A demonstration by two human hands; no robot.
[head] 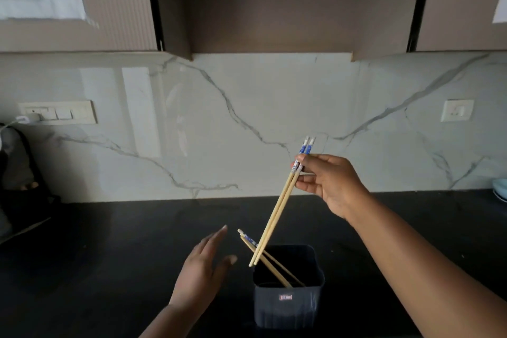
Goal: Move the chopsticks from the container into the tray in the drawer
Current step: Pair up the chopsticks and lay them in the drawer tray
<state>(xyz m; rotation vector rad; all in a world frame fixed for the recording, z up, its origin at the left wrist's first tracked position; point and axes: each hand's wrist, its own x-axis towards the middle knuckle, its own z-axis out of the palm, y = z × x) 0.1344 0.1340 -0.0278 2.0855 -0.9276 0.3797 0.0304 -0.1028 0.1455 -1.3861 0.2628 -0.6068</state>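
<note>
We see a dark navy, ribbed container [288, 302] at lower centre, bearing a small white-and-red label [285, 297]. The chopsticks [277, 210] held at centre right are pale tan, their tops patterned blue and white; the pair in the container [270, 262] shows the same tan and blue-white ends. The counter [109, 241] is black. The backsplash [247, 118] is white marble with grey veins. Upper cabinets [118, 8] are taupe with fine vertical ribbing. The switch plate [59, 112] at left and the socket [456, 110] at right are cream.
</note>
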